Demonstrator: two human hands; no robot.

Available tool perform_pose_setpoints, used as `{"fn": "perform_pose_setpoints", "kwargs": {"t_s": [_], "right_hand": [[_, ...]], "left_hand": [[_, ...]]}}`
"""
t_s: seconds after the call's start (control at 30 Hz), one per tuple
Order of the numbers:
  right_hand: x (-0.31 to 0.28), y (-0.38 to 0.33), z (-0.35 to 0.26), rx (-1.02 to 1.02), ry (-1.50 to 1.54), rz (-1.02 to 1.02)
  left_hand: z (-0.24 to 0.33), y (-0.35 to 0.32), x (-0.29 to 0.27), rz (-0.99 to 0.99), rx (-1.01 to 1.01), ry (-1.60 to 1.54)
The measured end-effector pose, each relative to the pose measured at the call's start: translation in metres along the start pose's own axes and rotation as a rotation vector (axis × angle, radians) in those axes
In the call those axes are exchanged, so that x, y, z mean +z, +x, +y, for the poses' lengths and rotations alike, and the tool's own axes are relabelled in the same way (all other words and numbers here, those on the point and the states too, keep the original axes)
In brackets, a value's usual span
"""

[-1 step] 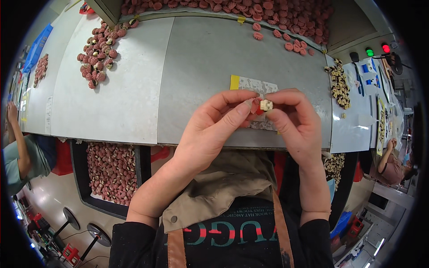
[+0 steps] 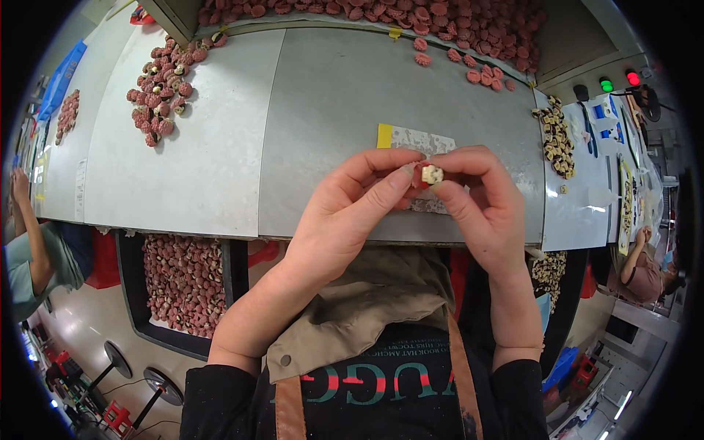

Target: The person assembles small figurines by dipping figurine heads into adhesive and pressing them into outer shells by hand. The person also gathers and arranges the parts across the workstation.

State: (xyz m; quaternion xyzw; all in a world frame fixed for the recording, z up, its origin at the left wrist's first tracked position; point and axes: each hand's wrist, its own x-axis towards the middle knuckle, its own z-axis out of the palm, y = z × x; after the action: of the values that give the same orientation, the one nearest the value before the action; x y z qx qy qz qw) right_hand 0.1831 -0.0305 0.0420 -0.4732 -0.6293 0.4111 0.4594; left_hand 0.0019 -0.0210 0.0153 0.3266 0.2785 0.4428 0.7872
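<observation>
My two hands meet above the near part of the grey worktop. Between thumb and fingertips, my left hand (image 2: 348, 209) pinches a small pink ridged shell (image 2: 417, 176). My right hand (image 2: 484, 202) is closed on a little cream piece with dark specks (image 2: 433, 174), held against the shell's right side. A bit of red shows under the piece; fingers hide the rest of both parts. Below them lies a speckled plate (image 2: 440, 139) with a yellow strip (image 2: 384, 136) at its left end.
Loose pink shells (image 2: 488, 76) lie at the back before a large heap (image 2: 469, 33). Finished-looking pink balls (image 2: 158, 95) are piled at left. Cream-and-dark pieces (image 2: 559, 139) sit at right. A black crate (image 2: 132, 293) of pink balls stands below. Co-workers are at both sides.
My right hand has shifted slightly left, bringing the cream piece closer against the pink shell. My left hand has stayed nearly still.
</observation>
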Motion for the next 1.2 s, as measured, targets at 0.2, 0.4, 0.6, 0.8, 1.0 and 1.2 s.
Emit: {"fn": "perform_pose_setpoints", "kwargs": {"t_s": [0.2,0.4,0.6,0.8,1.0,1.2], "right_hand": [[0.005,0.000,0.000,-0.324,-0.378,0.000],[0.001,-0.003,0.000,-0.248,-0.262,-0.026],[-0.003,-0.001,0.008,-0.465,-0.549,0.028],[-0.003,0.006,0.005,-0.493,-0.609,-0.027],[0.007,0.006,0.008,-0.568,-0.663,0.064],[-0.004,0.007,0.007,-0.578,-0.678,0.070]], "left_hand": [[-0.006,0.001,0.003,0.012,0.006,-0.029],[-0.016,-0.001,0.012,0.083,0.375,0.213],[0.000,0.006,0.015,0.036,0.073,0.112],[-0.004,0.000,0.019,0.041,0.116,0.178],[-0.017,-0.005,0.016,0.014,0.303,0.282],[-0.019,0.004,0.022,-0.022,0.332,0.406]]}}
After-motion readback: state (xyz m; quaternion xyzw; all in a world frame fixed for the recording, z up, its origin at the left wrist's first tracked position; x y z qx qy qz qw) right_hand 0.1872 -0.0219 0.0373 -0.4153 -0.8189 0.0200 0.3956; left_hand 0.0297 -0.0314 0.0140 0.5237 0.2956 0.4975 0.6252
